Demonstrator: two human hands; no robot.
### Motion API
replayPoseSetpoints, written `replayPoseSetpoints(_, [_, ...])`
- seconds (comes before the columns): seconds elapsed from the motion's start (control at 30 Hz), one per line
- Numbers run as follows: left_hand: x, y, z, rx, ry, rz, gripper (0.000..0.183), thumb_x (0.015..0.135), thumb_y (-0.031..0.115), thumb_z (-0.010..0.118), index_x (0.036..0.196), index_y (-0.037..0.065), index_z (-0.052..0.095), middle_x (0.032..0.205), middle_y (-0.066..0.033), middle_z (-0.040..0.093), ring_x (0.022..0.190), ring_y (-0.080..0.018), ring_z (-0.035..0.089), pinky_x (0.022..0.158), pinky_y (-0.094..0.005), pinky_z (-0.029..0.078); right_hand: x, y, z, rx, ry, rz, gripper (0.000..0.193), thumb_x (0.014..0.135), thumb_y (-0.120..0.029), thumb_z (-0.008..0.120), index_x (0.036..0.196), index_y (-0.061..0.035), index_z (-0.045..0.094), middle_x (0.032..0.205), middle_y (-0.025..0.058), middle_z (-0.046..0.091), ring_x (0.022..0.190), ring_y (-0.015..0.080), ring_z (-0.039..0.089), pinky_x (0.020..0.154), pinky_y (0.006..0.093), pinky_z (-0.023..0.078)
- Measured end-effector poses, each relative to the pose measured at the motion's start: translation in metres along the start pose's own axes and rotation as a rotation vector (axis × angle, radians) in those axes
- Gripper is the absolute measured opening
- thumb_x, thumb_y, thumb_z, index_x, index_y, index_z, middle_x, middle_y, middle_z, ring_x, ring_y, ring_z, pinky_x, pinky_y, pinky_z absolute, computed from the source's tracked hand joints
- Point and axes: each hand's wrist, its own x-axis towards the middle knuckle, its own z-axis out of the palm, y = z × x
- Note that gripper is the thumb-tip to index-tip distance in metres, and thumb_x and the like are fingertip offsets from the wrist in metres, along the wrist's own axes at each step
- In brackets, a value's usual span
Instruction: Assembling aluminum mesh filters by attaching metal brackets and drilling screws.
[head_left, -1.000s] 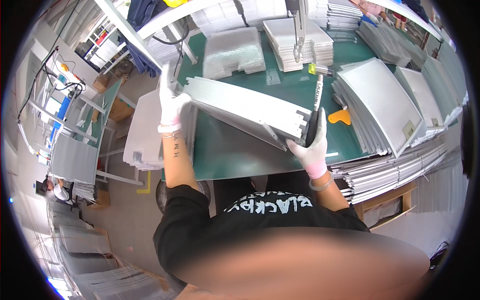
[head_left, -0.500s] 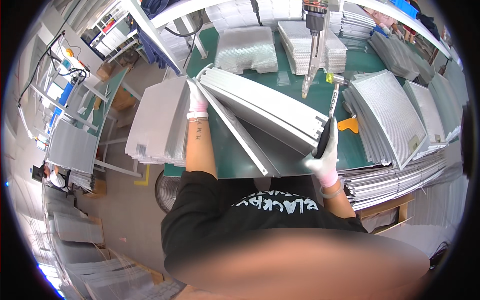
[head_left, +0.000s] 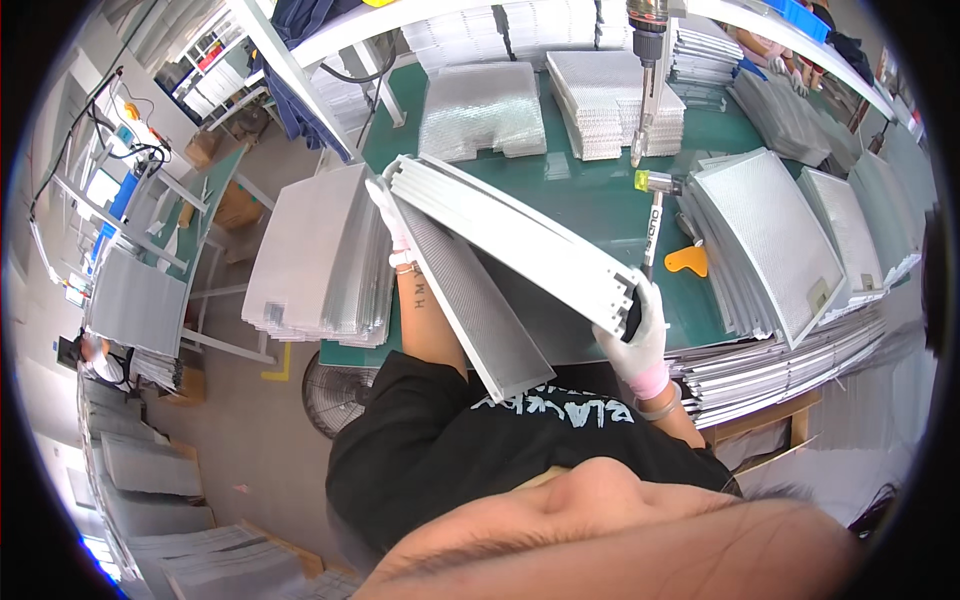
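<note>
Several white-framed metal panels (head_left: 510,235) are held tilted together above the green table, their long edges running from far left to near right. One mesh panel (head_left: 465,300) hangs apart from them on the side toward me, joining them near the left end. My gloved left hand (head_left: 392,225) is closed round that left end, its fingers partly hidden. At the other end, my gloved right hand (head_left: 640,340) presses against the panel corners while gripping a mallet (head_left: 654,225). The mallet's yellow-and-silver head points away from me; its dark grip is mostly hidden by the hand.
An orange scraper (head_left: 686,262) lies right of the mallet. Mesh panel stacks stand at the left (head_left: 310,250), right (head_left: 765,240) and back (head_left: 485,105) of the green table (head_left: 590,190). A power screwdriver (head_left: 647,50) hangs over it. Another person's gloved hands (head_left: 788,70) show far right.
The mesh panel has swung wider from the others, its near end dropping toward me. Both hands have shifted nearer me with the panels, the mallet still in the right one.
</note>
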Motion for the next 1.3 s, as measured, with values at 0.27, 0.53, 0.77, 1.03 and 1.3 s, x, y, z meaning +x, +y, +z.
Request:
replayPoseSetpoints(0.27, [-0.031, 0.043, -0.026, 0.338, -0.456, 0.176, 0.121, 0.071, 0.077, 0.066, 0.153, 0.002, 0.02, 0.159, -0.0209, 0.022, 0.146, -0.0362, 0.025, 0.12, -0.0481, 0.023, 0.005, 0.0, -0.022, 0.054, -0.273, -0.016, 0.07, 0.063, -0.015, 0.081, 0.125, -0.001, 0.05, 0.11, 0.0185, 0.056, 0.101, 0.0363, 0.056, 0.092, 0.042, 0.045])
replayPoseSetpoints(0.53, [0.009, 0.031, -0.032, 0.084, -0.666, 0.013, 0.14, 0.049, 0.044, 0.095, 0.157, 0.01, 0.014, 0.161, -0.0218, 0.019, 0.148, -0.0354, 0.022, 0.121, -0.046, 0.019, 0.015, 0.014, -0.036, 0.119, -0.378, -0.061, 0.069, 0.061, -0.011, 0.079, 0.123, -0.0022, 0.051, 0.112, 0.0168, 0.056, 0.103, 0.035, 0.055, 0.096, 0.0415, 0.043])
replayPoseSetpoints(0.77, [0.012, 0.033, -0.046, 0.151, -0.761, -0.121, 0.121, 0.042, 0.037, 0.099, 0.144, 0.007, 0.04, 0.13, -0.0158, 0.055, 0.12, -0.0288, 0.054, 0.103, -0.0416, 0.045, 0.019, 0.018, -0.048, 0.098, -0.417, 0.004, 0.069, 0.06, -0.01, 0.076, 0.124, -0.0023, 0.05, 0.113, 0.0159, 0.055, 0.107, 0.032, 0.057, 0.099, 0.0368, 0.043])
replayPoseSetpoints(1.03, [-0.016, 0.032, -0.022, 0.329, -0.639, 0.03, 0.119, 0.045, 0.05, 0.096, 0.139, 0.003, 0.042, 0.122, -0.0122, 0.056, 0.115, -0.0232, 0.057, 0.099, -0.0371, 0.047, -0.003, 0.03, -0.06, 0.408, -0.257, 0.192, 0.124, 0.043, -0.039, 0.093, 0.144, 0.0052, 0.037, 0.129, 0.0203, 0.053, 0.121, 0.0307, 0.054, 0.107, 0.041, 0.039])
replayPoseSetpoints(1.3, [-0.04, 0.033, 0.014, 0.449, -0.687, 0.111, 0.146, 0.053, 0.062, 0.088, 0.157, 0.002, 0.006, 0.157, -0.0179, 0.027, 0.147, -0.0303, 0.026, 0.12, -0.0417, 0.019, 0.047, 0.003, -0.051, -0.216, -0.252, -0.048, 0.085, 0.061, -0.015, 0.083, 0.134, 0.0023, 0.042, 0.115, 0.0197, 0.058, 0.097, 0.0344, 0.066, 0.084, 0.0368, 0.054])
